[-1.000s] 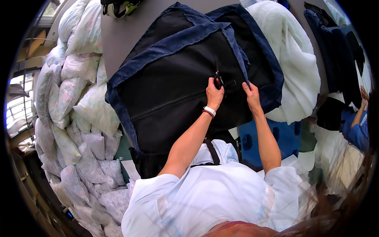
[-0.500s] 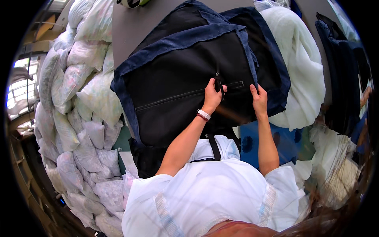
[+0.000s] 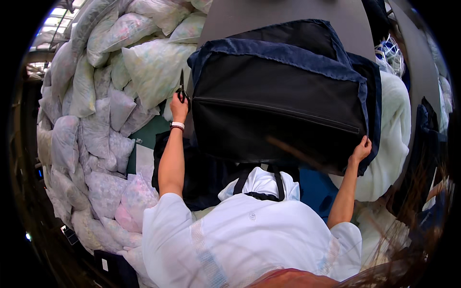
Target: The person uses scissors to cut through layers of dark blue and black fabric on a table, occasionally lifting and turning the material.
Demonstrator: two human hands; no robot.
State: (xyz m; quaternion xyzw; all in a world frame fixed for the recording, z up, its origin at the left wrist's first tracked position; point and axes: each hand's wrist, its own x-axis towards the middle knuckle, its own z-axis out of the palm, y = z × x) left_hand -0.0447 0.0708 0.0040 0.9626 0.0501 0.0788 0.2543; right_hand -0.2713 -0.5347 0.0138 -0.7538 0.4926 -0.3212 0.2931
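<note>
A black fabric cover (image 3: 283, 91) with dark blue velvety borders lies spread on the table in front of me. A pale stitched line, perhaps a zip seam, crosses its upper face. Beyond the cover's left edge, my left hand (image 3: 178, 109) is closed round the handles of black scissors (image 3: 182, 90), their tip pointing away from me. At the cover's near right corner, my right hand (image 3: 361, 150) pinches the edge between thumb and fingers. More of the same dark fabric sits beneath the cover.
Stuffed translucent bags (image 3: 156, 69) pile high on the left. White fluffy padding (image 3: 391, 129) is at the right, near a bundle of white cords (image 3: 390, 56). The grey table (image 3: 283, 12) extends beyond the cover. Dark fabric pieces (image 3: 425, 139) hang at the far right.
My left hand has moved left with the scissors, from over the cover to beyond its left edge. The cover has turned and straightened, and my right hand now grips its near right corner.
</note>
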